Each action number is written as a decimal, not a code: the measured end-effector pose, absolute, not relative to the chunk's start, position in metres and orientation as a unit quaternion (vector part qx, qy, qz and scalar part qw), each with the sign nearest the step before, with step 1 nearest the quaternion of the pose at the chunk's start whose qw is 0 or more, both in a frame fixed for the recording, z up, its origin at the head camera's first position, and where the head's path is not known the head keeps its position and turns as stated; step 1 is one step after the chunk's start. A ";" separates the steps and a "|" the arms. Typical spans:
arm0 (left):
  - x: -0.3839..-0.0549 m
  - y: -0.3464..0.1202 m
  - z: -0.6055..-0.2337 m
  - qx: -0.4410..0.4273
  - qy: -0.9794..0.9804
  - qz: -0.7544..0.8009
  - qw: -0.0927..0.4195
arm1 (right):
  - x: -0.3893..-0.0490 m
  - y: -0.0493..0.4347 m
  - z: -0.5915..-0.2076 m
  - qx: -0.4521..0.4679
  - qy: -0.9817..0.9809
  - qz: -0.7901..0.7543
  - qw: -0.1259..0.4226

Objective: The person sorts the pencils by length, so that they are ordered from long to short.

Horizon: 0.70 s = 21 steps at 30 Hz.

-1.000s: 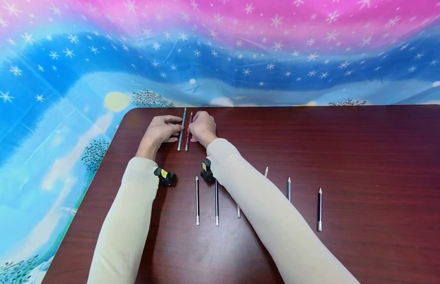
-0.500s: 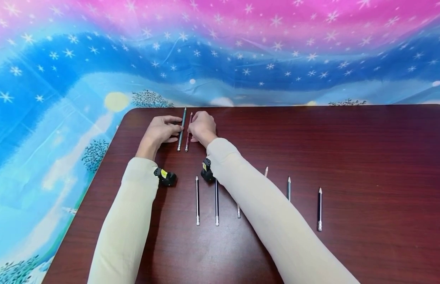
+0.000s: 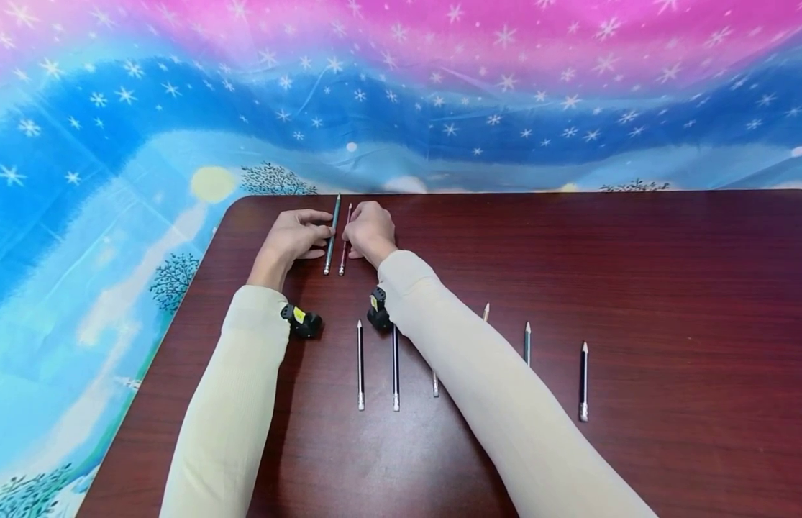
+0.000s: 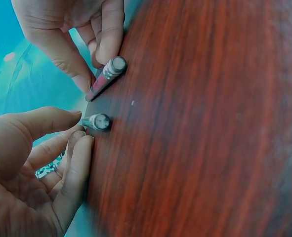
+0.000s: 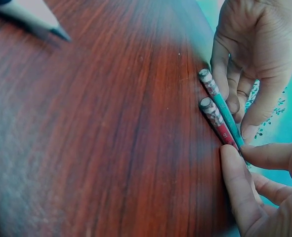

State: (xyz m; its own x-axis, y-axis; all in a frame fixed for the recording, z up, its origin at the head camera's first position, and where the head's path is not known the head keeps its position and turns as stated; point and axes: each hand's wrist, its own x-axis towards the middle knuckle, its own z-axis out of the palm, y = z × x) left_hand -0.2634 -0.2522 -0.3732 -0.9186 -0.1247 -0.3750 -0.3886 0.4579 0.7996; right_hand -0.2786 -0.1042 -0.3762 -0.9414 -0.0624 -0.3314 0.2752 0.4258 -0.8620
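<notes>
The teal eraser-tipped pencil point(image 3: 331, 246) and the maroon eraser-tipped pencil point(image 3: 344, 253) lie side by side, narrowly apart, near the far edge of the wood-grain table point(image 3: 634, 273). The right hand point(image 3: 370, 229) pinches the maroon one; the left hand point(image 3: 293, 236) touches the teal, whether pinching I cannot tell. Neither pencil has visibly shifted across the last frames, so work seems paused. Nearer the person lies a black pencil point(image 3: 360, 367).

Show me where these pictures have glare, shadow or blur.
Head view: soft glare on the table, a dark shadow beside the left sleeve; left wrist view: the table blurs toward the right edge; right wrist view: the red pencil and green pencil fairly clear, table hazy at lower left.
</notes>
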 end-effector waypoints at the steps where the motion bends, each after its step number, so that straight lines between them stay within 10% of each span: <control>1: -0.263 -0.252 -0.373 -0.152 0.843 0.498 0.133 | -0.279 -0.104 -0.376 0.064 0.830 -0.532 0.158; 21: -0.262 -0.252 -0.374 -0.164 0.833 0.514 0.125 | -0.277 -0.097 -0.367 0.066 0.790 -0.579 0.190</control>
State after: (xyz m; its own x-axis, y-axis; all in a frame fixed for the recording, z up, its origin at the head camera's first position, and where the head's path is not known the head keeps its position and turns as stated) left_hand -0.2622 -0.2522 -0.3744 -0.9154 -0.1443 -0.3757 -0.4006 0.4176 0.8156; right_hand -0.2768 -0.0971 -0.3673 -0.9193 -0.1151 -0.3765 0.3244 0.3203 -0.8900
